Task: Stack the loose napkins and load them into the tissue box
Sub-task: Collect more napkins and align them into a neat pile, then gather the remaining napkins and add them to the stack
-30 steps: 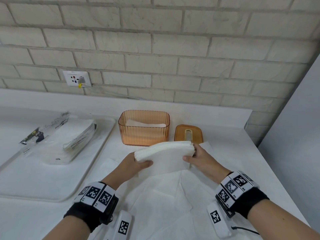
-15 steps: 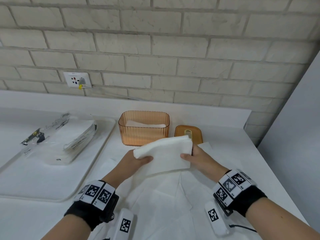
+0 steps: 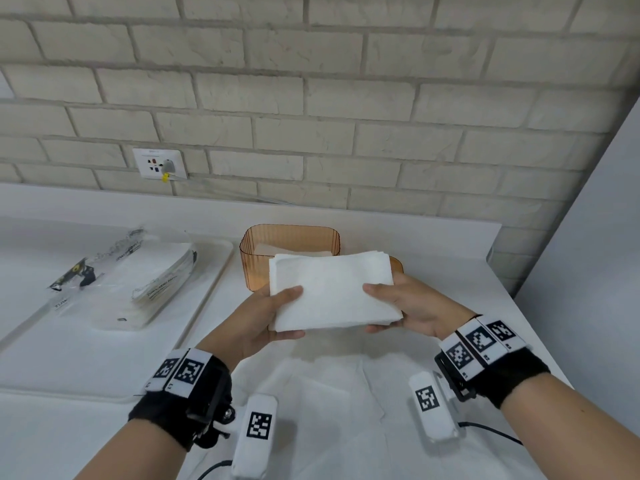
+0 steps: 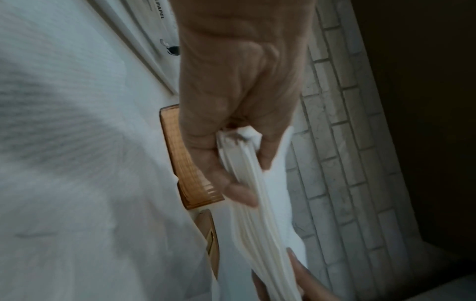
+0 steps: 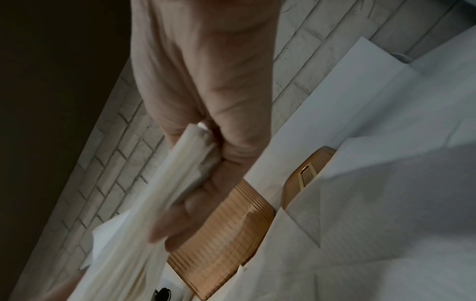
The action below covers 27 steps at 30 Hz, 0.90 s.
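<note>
A thick stack of white napkins [image 3: 330,291] is held flat in the air just in front of the orange ribbed tissue box [image 3: 258,249]. My left hand [image 3: 266,315] grips its left end, thumb on top and fingers underneath. My right hand [image 3: 403,304] grips the right end the same way. The box is uncovered, and white napkins lie inside it. Its orange lid [image 3: 396,264] lies on the counter to the right, mostly hidden behind the stack. The stack's layered edge [image 4: 260,213] shows in the left wrist view, and the napkin stack [image 5: 165,193] again in the right wrist view.
A white paper sheet [image 3: 332,403] is spread on the counter under my hands. A white tray [image 3: 86,355] at the left carries an opened plastic napkin pack [image 3: 135,282]. A brick wall with a power socket [image 3: 160,164] runs behind. A grey panel [image 3: 595,265] stands at the right.
Both hands have lifted the napkin stack up and forward toward the box and levelled it out flat. The stack now covers most of the lid.
</note>
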### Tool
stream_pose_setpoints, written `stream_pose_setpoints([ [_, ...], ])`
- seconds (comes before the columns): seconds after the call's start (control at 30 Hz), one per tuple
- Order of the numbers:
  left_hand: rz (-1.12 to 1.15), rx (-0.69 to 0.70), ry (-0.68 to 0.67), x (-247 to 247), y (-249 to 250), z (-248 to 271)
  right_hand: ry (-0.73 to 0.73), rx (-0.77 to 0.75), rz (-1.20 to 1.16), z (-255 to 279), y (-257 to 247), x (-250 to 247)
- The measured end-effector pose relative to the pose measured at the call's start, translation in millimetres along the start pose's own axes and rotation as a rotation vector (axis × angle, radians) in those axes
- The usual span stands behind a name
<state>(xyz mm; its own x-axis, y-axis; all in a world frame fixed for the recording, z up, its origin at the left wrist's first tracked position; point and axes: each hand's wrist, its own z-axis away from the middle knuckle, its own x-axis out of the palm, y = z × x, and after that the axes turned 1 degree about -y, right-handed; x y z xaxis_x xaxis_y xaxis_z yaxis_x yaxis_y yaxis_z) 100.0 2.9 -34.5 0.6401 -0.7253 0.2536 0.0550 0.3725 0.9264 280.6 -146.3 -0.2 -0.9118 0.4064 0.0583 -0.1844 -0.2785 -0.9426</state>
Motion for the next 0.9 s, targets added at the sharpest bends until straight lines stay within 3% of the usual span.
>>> stream_pose_setpoints([
  [0.27, -0.147, 0.124, 0.353, 18.7, -10.5, 3.1, 0.082, 0.129, -0.123, -3.5, 14.3, 22.8],
  [0.4, -0.183, 0.144, 0.405, 14.9, -12.5, 7.3, 0.159, 0.125, -0.077, -6.7, 18.3, 30.4],
  [0.7, -0.252, 0.128, 0.428, -14.3, -6.4, 14.3, 0.138, 0.113, -0.158, -0.9, 14.7, 46.9],
  [0.9, -0.292, 0.15, 0.427, -26.8, -6.0, 8.4, 0.121, 0.127, -0.086, -2.8, 5.4, 64.7],
])
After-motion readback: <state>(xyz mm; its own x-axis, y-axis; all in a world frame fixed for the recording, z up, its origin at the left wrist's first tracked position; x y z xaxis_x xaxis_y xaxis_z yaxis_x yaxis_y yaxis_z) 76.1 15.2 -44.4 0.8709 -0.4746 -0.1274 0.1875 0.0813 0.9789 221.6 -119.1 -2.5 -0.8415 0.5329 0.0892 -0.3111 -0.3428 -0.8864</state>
